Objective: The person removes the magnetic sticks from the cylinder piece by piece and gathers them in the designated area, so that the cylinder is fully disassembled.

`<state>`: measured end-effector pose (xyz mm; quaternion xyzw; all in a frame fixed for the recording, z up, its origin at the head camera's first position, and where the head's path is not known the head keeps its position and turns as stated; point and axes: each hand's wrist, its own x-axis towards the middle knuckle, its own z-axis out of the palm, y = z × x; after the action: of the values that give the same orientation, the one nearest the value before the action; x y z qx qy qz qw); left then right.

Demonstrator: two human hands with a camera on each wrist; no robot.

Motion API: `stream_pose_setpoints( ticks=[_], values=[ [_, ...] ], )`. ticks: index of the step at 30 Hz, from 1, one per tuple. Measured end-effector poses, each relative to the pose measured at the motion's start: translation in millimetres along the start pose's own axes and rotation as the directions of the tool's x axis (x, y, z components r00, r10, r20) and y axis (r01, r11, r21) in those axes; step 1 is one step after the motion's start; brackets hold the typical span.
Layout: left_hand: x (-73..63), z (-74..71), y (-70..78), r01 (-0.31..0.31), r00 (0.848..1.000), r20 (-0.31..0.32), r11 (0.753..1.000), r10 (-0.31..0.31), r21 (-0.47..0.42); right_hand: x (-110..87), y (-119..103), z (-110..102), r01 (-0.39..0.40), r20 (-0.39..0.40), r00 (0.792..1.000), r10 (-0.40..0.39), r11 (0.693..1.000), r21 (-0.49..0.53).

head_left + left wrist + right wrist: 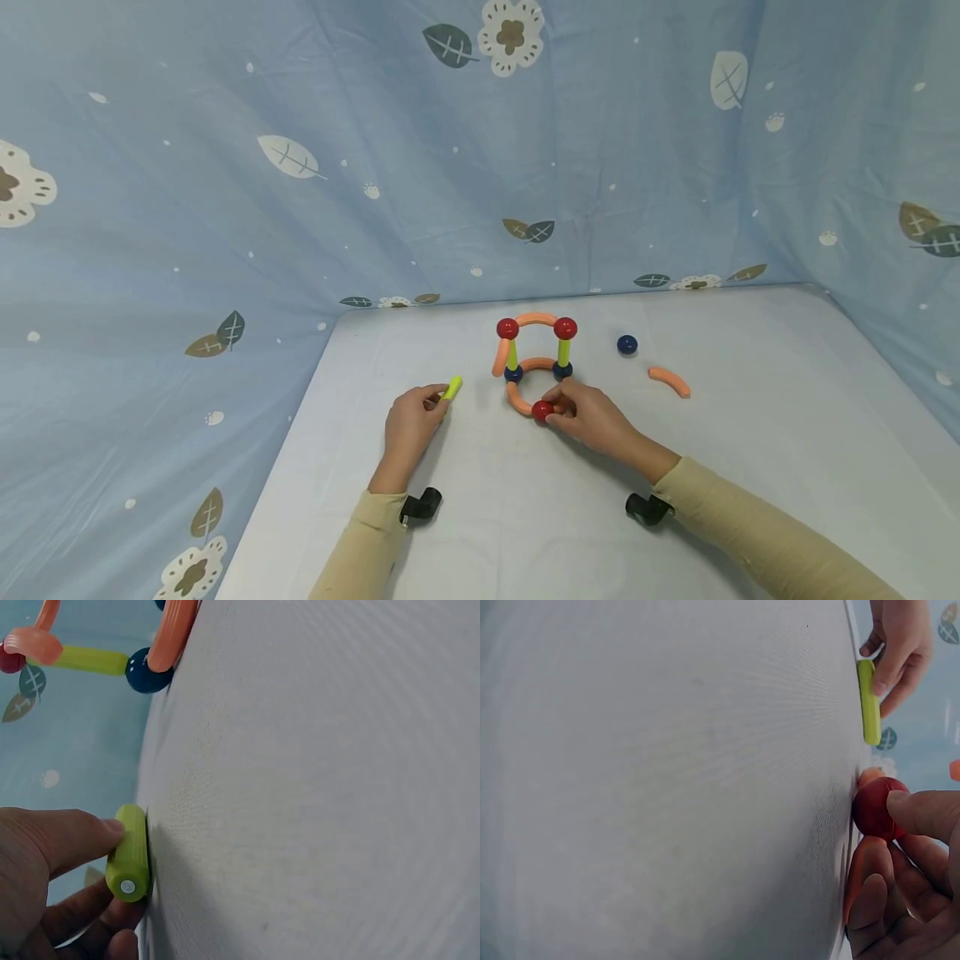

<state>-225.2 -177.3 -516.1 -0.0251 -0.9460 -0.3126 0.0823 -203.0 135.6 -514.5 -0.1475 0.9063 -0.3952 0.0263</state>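
A red ball (542,411) sits at the near edge of the toy frame (564,353), between the pinching thumb and fingers of the right hand (595,417). Left of the frame, the left hand (411,422) pinches a green stick (453,387) between thumb and fingers. Right of the frame lies a blue ball (627,344).

soft, diffuse light brightens the white tabletop (495,525) in the head view, where pale, blurry-edged shadows lie just inside the forearms behind the left hand (412,421) and right hand (596,421). both wrist views look dimmer and greyer, their outer edges darkening. a broad, soft shadow spreads beside the green stick (129,855) at the left fingertips, another beside the right fingers. fine ripple patterns cross the cloth there, and the curtain (90,757) beyond the left hand looks slightly soft.
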Motion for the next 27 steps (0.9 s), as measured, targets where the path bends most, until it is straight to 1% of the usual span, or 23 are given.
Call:
stream_pose_setpoints(
  ticks=[4,13,20,27],
  values=[
    [0.6,0.8,-0.7,0.012,1.000,0.004,1.000,-0.012,0.003,0.2,-0.2,0.0,0.001,-0.002,1.000,-0.001,1.000,0.000],
    [-0.5,1.5,0.9,0.005,1.000,-0.005,1.000,-0.005,0.009,-0.9,-1.3,0.6,0.001,-0.008,1.000,-0.001,1.000,0.008],
    [-1.6,0.8,2.4,0.008,1.000,-0.008,1.000,-0.008,-0.004,-2.7,-1.4,1.1,0.003,-0.015,1.000,-0.003,1.000,0.007],
    [-1.7,1.2,3.4,0.003,1.000,-0.014,1.000,-0.003,0.001,-6.2,-1.5,-2.1,-0.001,-0.039,0.999,0.001,1.000,0.003]
  ],
)
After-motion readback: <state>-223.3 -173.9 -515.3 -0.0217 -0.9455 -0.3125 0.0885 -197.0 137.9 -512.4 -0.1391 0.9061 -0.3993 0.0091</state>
